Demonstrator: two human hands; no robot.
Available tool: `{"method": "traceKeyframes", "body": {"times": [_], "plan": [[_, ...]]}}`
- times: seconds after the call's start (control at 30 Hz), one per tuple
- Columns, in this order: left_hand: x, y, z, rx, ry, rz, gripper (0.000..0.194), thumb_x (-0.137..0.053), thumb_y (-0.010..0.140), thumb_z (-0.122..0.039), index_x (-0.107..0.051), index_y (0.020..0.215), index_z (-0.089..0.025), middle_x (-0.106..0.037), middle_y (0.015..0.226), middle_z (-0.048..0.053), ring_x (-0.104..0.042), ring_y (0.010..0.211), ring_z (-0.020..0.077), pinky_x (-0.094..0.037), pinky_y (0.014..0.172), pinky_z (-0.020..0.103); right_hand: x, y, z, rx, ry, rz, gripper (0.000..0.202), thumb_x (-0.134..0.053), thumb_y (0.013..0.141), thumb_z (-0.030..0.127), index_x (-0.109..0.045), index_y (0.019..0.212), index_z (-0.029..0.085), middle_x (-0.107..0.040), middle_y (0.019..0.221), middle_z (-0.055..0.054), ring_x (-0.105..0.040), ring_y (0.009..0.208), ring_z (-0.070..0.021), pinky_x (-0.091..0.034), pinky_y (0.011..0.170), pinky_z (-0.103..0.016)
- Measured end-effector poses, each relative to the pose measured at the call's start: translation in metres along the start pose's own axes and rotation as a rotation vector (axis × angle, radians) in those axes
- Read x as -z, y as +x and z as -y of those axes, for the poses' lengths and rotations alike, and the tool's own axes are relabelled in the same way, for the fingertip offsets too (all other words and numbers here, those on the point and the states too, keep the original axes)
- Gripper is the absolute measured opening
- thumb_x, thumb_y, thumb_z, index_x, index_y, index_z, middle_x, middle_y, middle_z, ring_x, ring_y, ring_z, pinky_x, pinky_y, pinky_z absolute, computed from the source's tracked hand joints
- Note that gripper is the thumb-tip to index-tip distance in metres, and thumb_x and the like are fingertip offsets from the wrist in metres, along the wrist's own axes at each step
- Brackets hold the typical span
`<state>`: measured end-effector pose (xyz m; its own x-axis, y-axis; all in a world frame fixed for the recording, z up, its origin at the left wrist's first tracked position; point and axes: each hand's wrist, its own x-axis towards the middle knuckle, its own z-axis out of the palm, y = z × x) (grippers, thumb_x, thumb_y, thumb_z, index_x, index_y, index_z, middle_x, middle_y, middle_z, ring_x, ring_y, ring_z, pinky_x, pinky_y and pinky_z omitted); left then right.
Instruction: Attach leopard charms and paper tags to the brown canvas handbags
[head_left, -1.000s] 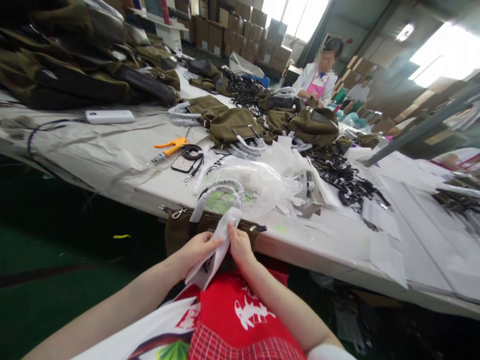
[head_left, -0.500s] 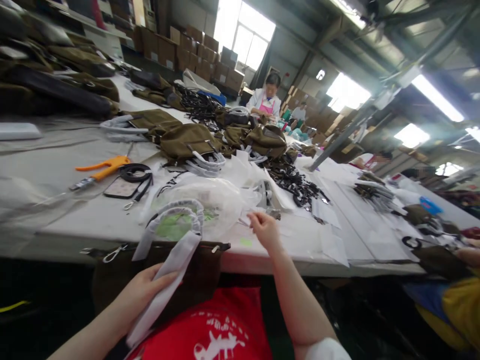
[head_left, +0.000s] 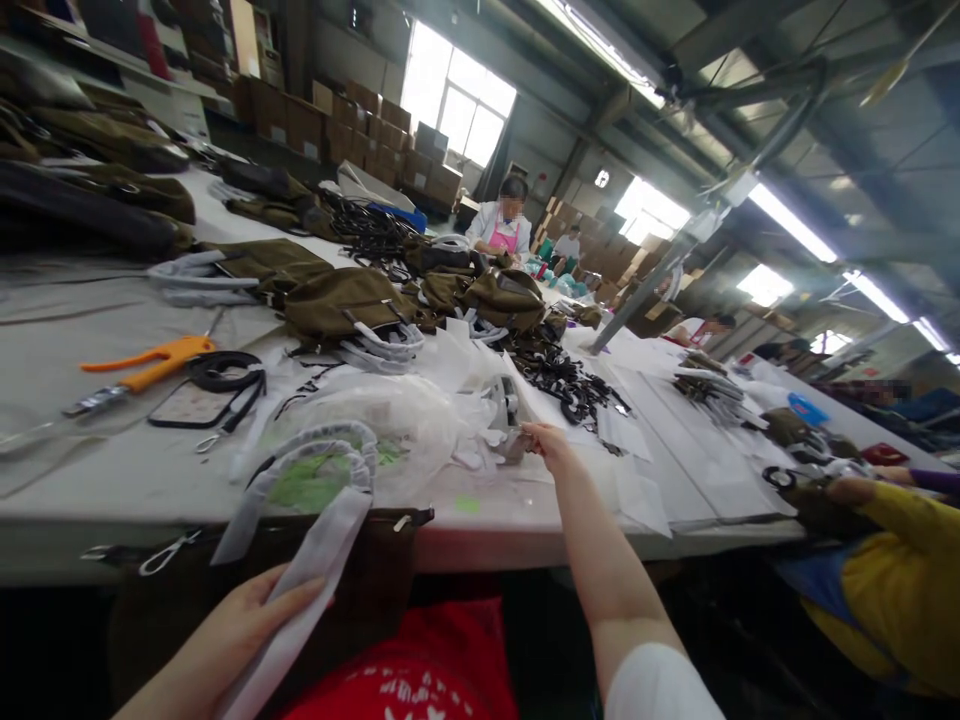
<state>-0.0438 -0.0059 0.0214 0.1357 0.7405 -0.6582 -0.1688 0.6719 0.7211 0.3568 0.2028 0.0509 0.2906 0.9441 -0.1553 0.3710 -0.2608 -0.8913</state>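
My left hand (head_left: 259,620) is closed around a strap wrapped in whitish film (head_left: 326,555), with the thumb on top. The strap belongs to a dark brown bag (head_left: 375,570) hanging at the table's front edge. The bag's other wrapped loop (head_left: 300,455) stands up over the table, and a metal snap hook (head_left: 171,552) lies at its top edge. Farther forward, my right hand (head_left: 551,443) has its fingers pinched together at the near end of a grey tape dispenser (head_left: 510,408). What is between those fingertips is too small to make out.
Clear plastic bags (head_left: 405,405) lie left of the dispenser. An orange-handled tool (head_left: 161,362) and a phone-like flat object (head_left: 191,403) with a coiled black strap are at left. Brown bags (head_left: 341,305) and black hardware (head_left: 570,385) lie beyond. A co-worker's yellow sleeve (head_left: 907,520) is at right.
My right hand has moved forward to the tape dispenser. My left hand still grips the wrapped strap. The camera view has turned a little to the right.
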Motion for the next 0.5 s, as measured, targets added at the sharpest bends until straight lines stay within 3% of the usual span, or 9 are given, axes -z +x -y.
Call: {"method": "traceKeyframes", "body": {"times": [0.23,0.5], "plan": [[0.001,0.010,0.008,0.004,0.038,-0.037,0.064,-0.084,0.049,-0.063,-0.070,0.095,-0.020,-0.078,0.089,0.008,-0.073,0.082,0.0305,-0.060,0.067,0.031,0.010,-0.021,-0.005,0.013,0.011,-0.109,0.037,-0.070,0.064,0.049,-0.063,0.073,0.014,-0.059,0.055,0.001,-0.045,0.047,-0.0085,-0.034,0.046,-0.022],[-0.008,0.005,0.003,-0.064,0.114,-0.079,0.053,-0.083,0.057,-0.057,-0.072,0.091,-0.018,-0.077,0.086,0.008,-0.070,0.075,0.0268,-0.055,0.063,0.029,0.010,-0.047,-0.026,-0.114,-0.193,-0.060,0.016,-0.067,0.069,0.025,-0.058,0.060,0.016,-0.061,0.051,-0.002,-0.050,0.042,-0.0101,-0.039,0.045,-0.023]]}}
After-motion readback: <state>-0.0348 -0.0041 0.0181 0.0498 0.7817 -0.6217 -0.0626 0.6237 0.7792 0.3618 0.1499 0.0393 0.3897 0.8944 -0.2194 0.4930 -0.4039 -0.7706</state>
